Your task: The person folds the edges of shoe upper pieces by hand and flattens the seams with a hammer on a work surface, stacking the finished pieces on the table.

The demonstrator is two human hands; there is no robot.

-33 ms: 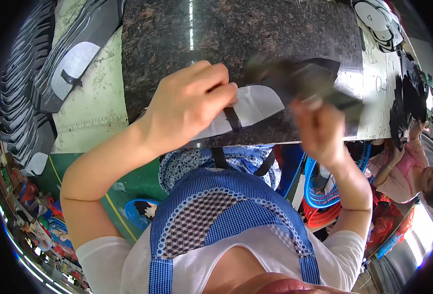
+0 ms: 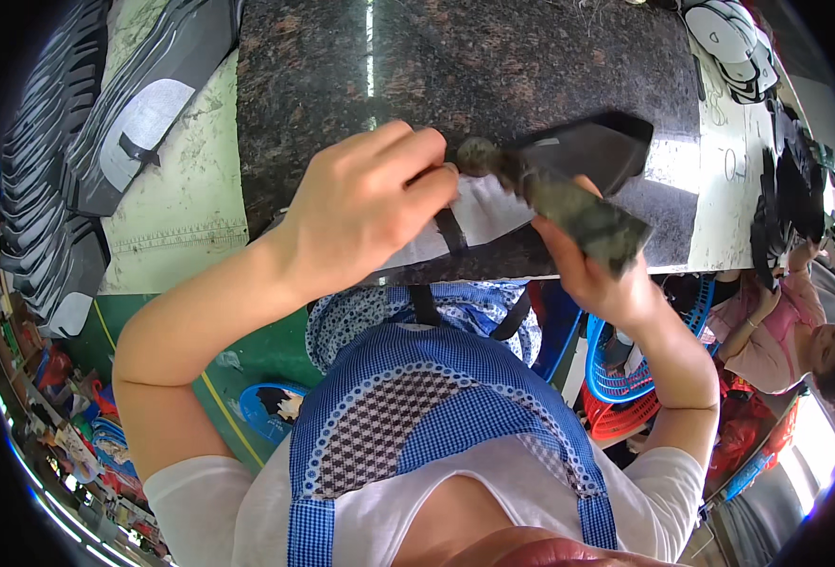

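Observation:
My left hand [image 2: 365, 198] is closed over a flat black piece with a pale grey-white patch [image 2: 488, 213], near the table's front edge. Its fingertips are pinched together, and what lies between them is hidden. A narrow black strap [image 2: 451, 231] crosses the patch just below those fingers. In my right hand [image 2: 611, 288] is a worn, dark hammer [image 2: 583, 213], slightly blurred, with a rounded end beside my left fingertips and a broad, squared end to the right. Behind the hammer rests a dark, shiny curved piece [image 2: 597, 151].
The dark stone slab [image 2: 417, 76] lies on a pale worktop. Stacked black pieces with pale patches [image 2: 143, 132] fill the left side; more patched pieces [image 2: 724, 38] sit far right. Blue basket [image 2: 616, 369] and red basket [image 2: 616, 420] stand below, near another person [image 2: 786, 331] at right.
My right hand and the hammer have turned, bringing the hammer's rounded end nearer my left fingertips; it is less blurred. My left hand stays almost in place.

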